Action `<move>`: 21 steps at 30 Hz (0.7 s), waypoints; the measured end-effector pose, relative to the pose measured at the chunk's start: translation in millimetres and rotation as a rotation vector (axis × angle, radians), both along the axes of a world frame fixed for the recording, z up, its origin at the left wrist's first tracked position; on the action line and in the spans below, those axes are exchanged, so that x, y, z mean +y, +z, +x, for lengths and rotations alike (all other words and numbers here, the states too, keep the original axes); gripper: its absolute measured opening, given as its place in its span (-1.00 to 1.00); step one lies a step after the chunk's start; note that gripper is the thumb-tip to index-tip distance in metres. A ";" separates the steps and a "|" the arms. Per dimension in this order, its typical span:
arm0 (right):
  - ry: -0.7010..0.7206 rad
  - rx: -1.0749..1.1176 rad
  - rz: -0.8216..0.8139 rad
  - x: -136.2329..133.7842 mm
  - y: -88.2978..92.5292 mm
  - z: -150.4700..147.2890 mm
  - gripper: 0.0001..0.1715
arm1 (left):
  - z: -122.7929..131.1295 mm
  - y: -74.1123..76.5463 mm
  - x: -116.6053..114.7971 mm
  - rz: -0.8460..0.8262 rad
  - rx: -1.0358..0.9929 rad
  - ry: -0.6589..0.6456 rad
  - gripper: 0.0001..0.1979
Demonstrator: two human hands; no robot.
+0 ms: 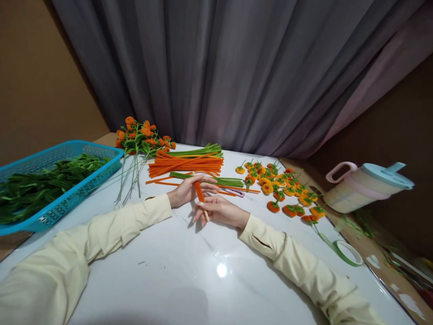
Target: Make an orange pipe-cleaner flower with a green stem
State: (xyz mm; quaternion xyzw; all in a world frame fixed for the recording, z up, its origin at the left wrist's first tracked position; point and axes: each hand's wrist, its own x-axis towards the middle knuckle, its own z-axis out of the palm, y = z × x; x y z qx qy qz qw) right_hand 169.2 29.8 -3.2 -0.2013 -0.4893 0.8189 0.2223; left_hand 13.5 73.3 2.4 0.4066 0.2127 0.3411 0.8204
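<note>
Stick (200, 192) slants from left hand (185, 190) to right hand (225, 211), both loosely curled, holding it.

left hand (191, 190): touching the top of a stick (199, 192)
right hand (223, 210): holding the stick lower down
orange strips (184, 167): piled past the hands
basket (81, 143): blue, with green leaves (56, 180)
flower heads (290, 191): orange and yellow, on the right
cup (350, 192): blue lid

Fingers (207, 206) Covering Part of a Stick (207, 217)

The right hand (226, 211) is hiding some of it. The left edge is cutting off the blue basket (84, 194), and the frame is cropping both sleeves (297, 264). A small pinkish tool (236, 193) near the stems (230, 182) is defying identification. Dark clutter (417, 275) is blurring at the right edge.
</note>
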 end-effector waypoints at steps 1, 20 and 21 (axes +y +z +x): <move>-0.022 -0.005 -0.009 0.1 -0.2 -0.8 -0.67 | 0.1 0.5 -0.1 -0.011 -0.009 0.029 -0.64; -0.229 0.087 -0.089 -3.1 0.7 -3.9 -0.68 | 4.3 2.6 -12.9 0.125 0.213 0.064 -0.58; -0.235 0.096 -0.082 -3.1 0.3 -3.9 -0.69 | 4.9 1.8 -14.3 0.146 0.238 0.057 -0.56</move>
